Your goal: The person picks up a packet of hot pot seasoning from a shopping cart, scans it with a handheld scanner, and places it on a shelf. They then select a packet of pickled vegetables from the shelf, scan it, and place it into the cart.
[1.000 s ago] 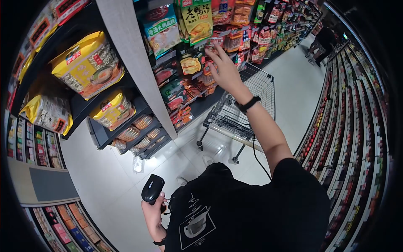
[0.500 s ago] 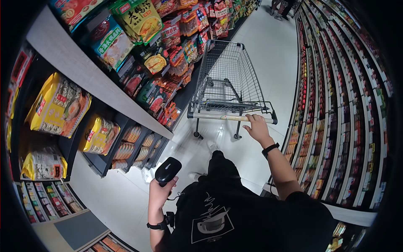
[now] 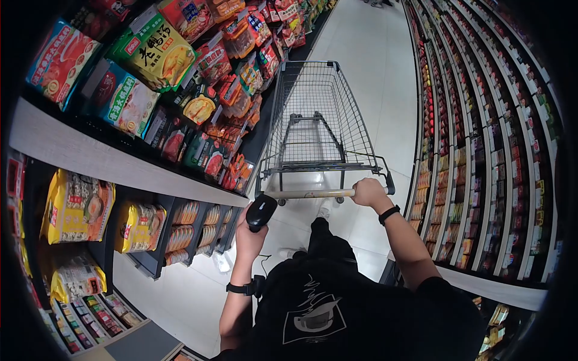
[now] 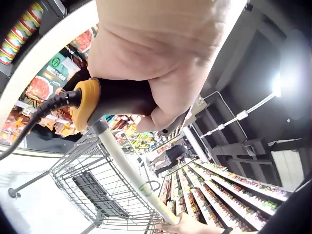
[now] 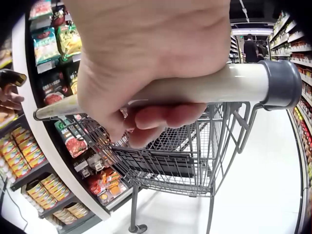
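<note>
My left hand (image 3: 248, 237) holds a black handheld barcode scanner (image 3: 263, 210) near the left end of the cart handle. In the left wrist view my fingers wrap the scanner's dark grip (image 4: 127, 96), and a black cord (image 4: 41, 112) runs from its yellow-edged base. My right hand (image 3: 369, 192) grips the pale handle (image 3: 313, 194) of a shopping cart (image 3: 310, 141) close to its right end. Seen from the right wrist, the curled fingers (image 5: 178, 115) pass round under the bar. Through the wire mesh of the cart the floor shows.
Hanging seasoning packets (image 3: 153, 51) line the shelf at the left. Below them are yellow noodle bags (image 3: 78, 204) and stacked tins (image 3: 179, 237). A long tiered shelf (image 3: 481, 156) bounds the aisle's right side. Further down the aisle people (image 5: 251, 50) stand.
My right hand has come down from the hanging packets to the cart handle and now grips it. The left hand has moved up with the scanner towards the handle. The cart now points straight ahead.
</note>
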The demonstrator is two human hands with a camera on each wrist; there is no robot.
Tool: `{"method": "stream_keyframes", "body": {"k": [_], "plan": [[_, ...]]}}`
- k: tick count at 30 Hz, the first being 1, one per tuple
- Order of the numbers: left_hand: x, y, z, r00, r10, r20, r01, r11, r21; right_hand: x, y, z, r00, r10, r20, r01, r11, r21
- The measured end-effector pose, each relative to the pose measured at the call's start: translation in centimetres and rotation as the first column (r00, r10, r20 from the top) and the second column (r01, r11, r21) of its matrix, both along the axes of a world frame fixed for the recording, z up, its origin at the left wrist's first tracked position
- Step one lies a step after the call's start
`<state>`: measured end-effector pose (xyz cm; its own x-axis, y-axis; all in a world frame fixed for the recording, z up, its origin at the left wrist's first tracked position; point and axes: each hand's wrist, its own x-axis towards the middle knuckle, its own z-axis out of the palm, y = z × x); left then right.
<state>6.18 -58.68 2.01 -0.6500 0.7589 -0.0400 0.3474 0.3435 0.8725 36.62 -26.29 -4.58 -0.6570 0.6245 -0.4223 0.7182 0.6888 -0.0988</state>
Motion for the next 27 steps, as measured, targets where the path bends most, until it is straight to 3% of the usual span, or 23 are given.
{"method": "stream_keyframes", "body": {"k": [1,4,5,13,15,18,27], "plan": [[0.0,1.3,-0.3,0.995,-0.013,0.102,0.011,1.000,0.024,0.0,-0.1,0.1,1.000,-0.007,0.012,0.007,1.000,-0.003],[0.2,4.5,-1.5,0.963,-0.148,-0.224,0.131,0.987,-0.090,-0.3,0.2,0.6,0.998,-0.033,0.058,0.035,0.999,-0.022],[0.2,5.4,-1.8,0.976,-0.165,-0.142,0.149,0.982,-0.117,-0.3,0.5,0.3,0.997,-0.038,0.071,0.040,0.999,-0.029],[-0.7,12.2,-2.9,0.962,-0.234,-0.140,0.196,0.951,-0.237,-1.7,3.2,2.1,0.992,-0.072,0.101,0.082,0.993,-0.090],[-1.2,13.9,-2.4,0.957,-0.270,-0.105,0.234,0.935,-0.267,-2.1,4.1,2.1,0.995,-0.068,0.076,0.077,0.991,-0.112],[-1.5,16.3,-2.9,0.922,-0.284,-0.262,0.216,0.941,-0.261,-1.9,5.4,1.6,0.997,-0.072,-0.034,0.068,0.993,-0.101],[-2.2,24.4,-1.3,0.927,-0.251,-0.278,0.205,0.961,-0.185,-1.8,10.4,-2.1,0.953,-0.071,-0.296,0.087,0.995,0.041]]}}
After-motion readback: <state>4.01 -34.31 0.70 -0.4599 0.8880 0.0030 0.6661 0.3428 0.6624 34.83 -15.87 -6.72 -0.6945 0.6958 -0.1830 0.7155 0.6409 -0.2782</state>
